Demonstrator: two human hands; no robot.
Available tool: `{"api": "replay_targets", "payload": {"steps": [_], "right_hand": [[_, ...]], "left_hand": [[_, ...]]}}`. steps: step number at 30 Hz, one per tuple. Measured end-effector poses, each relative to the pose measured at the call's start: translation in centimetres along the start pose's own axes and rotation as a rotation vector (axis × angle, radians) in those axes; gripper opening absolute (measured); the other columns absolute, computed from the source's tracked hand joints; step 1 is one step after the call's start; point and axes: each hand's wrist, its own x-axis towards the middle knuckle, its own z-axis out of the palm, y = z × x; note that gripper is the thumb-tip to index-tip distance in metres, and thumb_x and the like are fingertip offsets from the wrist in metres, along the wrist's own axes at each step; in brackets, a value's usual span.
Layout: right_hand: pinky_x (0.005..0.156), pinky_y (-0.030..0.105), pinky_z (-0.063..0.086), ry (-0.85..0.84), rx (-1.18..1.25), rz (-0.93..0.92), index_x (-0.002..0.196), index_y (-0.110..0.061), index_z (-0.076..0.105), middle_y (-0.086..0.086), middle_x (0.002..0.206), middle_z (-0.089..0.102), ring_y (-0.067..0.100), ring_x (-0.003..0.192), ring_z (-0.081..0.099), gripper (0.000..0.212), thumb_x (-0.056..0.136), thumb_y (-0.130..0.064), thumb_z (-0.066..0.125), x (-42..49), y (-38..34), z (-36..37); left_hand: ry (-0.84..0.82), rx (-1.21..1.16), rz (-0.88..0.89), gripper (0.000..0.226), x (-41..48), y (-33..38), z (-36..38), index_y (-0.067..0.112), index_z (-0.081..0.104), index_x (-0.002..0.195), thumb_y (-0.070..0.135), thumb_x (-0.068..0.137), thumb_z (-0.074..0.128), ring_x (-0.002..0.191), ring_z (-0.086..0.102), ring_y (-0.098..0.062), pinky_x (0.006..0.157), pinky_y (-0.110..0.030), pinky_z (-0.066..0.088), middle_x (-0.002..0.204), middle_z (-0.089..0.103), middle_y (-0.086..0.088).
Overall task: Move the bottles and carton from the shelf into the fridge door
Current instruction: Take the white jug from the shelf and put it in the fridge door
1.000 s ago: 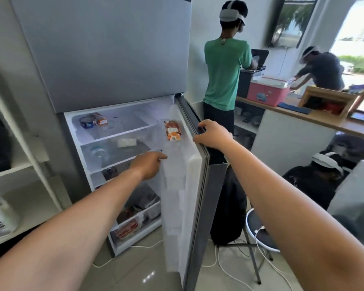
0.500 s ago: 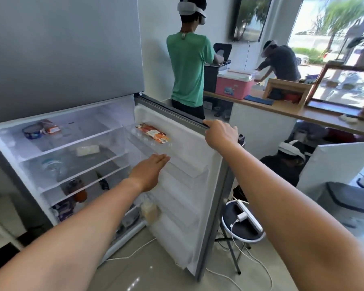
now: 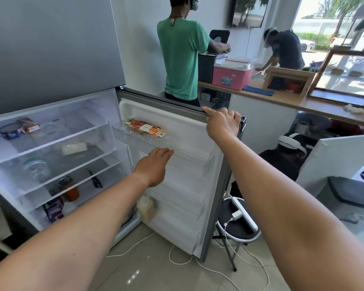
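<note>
White walls, a pale glossy tile floor [image 3: 147, 276], a wooden counter [image 3: 286, 99] — bright daylight through the window [image 3: 332, 24].

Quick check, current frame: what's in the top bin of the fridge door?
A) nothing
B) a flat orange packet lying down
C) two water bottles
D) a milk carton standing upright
B: a flat orange packet lies on its side in the top door bin, with no bottles or carton beside it; the left hand hovers open just below that bin.

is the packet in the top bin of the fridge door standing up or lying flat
Lying flat. The orange packet rests lengthwise in the top door bin, its printed face turned up. The fridge door stands open.
</note>
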Motion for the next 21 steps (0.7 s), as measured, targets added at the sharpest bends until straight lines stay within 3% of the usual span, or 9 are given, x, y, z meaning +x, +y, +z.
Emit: {"api": "replay_targets", "payload": {"steps": [9,15,18,21], "right_hand": [[0.110,0.041,0.015,0.040,0.027,-0.050,0.140,-0.049,0.039,0.006,0.127,0.052,0.027,0.125,0.038,0.046,0.100,-0.026,0.035,1.1,1.1,0.8],[0.116,0.046,0.005,0.123,0.154,-0.113,0.136,-0.031,0.051,0.009,0.147,0.042,0.028,0.141,0.026,0.039,0.097,-0.026,0.045,-0.2,0.8,0.3],[0.108,0.044,0.020,0.286,0.227,-0.253,0.126,-0.025,0.060,0.007,0.132,0.054,0.028,0.127,0.042,0.034,0.093,-0.020,0.050,-1.5,-1.1,-0.1],[0.090,0.041,0.030,0.276,0.317,-0.346,0.116,-0.025,0.067,0.003,0.113,0.061,0.026,0.105,0.050,0.029,0.093,-0.022,0.049,-2.9,-4.4,0.3]], "left_hand": [[0.017,0.009,-0.037,0.068,0.7,0.9,0.5,0.029,0.013,0.154,0.016,0.095,0.045,0.151,0.010,-0.019,0.110,-0.041,0.037,0.162,0.014,0.007],[0.018,-0.026,-0.057,0.062,0.5,0.9,-0.6,0.032,0.022,0.152,0.022,0.095,0.046,0.148,0.022,-0.019,0.113,-0.041,0.033,0.161,0.021,0.007],[0.106,-0.095,-0.139,0.052,-0.1,-0.1,-1.5,0.031,0.038,0.145,0.025,0.095,0.046,0.142,0.035,-0.020,0.112,-0.042,0.034,0.155,0.037,0.005],[0.158,-0.174,-0.256,0.042,-1.2,-2.1,-2.5,0.030,0.052,0.135,0.026,0.094,0.046,0.133,0.045,-0.022,0.109,-0.041,0.037,0.144,0.051,0.003]]}}
